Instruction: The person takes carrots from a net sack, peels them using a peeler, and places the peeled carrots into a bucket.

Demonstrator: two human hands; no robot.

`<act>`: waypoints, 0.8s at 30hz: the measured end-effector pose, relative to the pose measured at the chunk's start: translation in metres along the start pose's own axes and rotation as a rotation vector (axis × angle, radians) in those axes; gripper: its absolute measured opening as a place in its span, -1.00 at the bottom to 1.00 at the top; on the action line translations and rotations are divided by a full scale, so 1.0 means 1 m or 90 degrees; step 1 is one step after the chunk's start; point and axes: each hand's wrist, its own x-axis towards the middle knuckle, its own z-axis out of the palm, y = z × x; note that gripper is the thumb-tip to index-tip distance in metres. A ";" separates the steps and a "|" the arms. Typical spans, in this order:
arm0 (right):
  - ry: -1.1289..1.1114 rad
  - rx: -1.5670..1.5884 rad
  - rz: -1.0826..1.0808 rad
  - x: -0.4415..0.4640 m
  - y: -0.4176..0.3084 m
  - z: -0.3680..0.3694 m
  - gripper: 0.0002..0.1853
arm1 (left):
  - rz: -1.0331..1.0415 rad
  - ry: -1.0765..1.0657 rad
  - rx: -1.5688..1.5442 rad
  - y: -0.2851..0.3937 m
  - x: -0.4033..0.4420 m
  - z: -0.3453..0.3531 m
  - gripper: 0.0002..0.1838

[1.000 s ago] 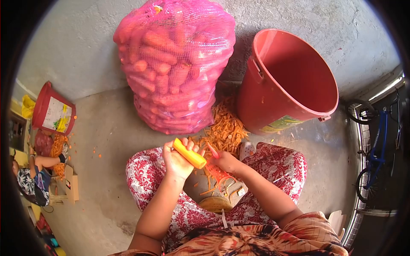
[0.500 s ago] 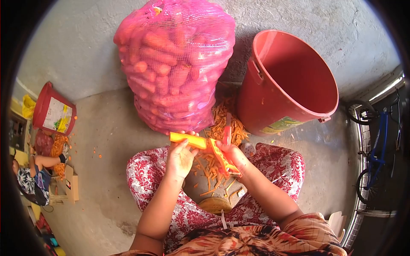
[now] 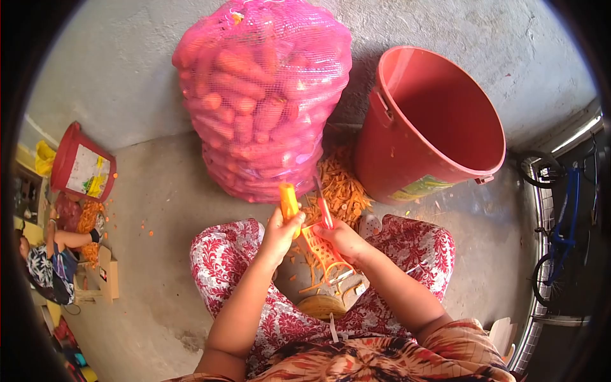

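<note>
My left hand (image 3: pixel 278 234) wraps a smooth yellow-orange peeled carrot (image 3: pixel 288 200); close on its right, my right hand (image 3: pixel 347 240) grips a perforated orange plastic peeler (image 3: pixel 323 249) and a slim red-handled knife (image 3: pixel 326 214) together. I'd hold the carrot low and firmly, keeping the knife's blade off the left thumb. Beyond the hands lie thin orange peelings (image 3: pixel 344 186), then a bulging pink mesh sack (image 3: pixel 261 108) and, right of it, a tall red plastic bucket (image 3: pixel 388 156), whose sides limit forward reach; the grey concrete floor (image 3: pixel 153 267) leftward seems roomiest.
</note>
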 end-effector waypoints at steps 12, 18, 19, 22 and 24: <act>0.049 -0.645 -0.201 -0.012 -0.008 -0.008 -0.81 | 0.135 0.103 0.594 0.012 -0.001 -0.012 -0.77; 0.091 -0.657 -0.166 -0.008 -0.003 -0.006 -0.79 | 0.161 0.109 0.654 0.016 -0.002 -0.011 -0.75; 0.106 -0.667 -0.163 -0.004 0.001 -0.008 -0.78 | 0.162 0.111 0.668 0.017 -0.003 -0.011 -0.75; 0.140 -0.587 -0.071 0.004 0.008 -0.011 -0.79 | 0.223 0.073 0.632 0.025 -0.007 -0.008 -0.75; 0.083 -0.530 0.073 0.027 0.025 -0.037 -0.76 | 0.190 -0.013 0.515 0.026 -0.012 -0.005 -0.72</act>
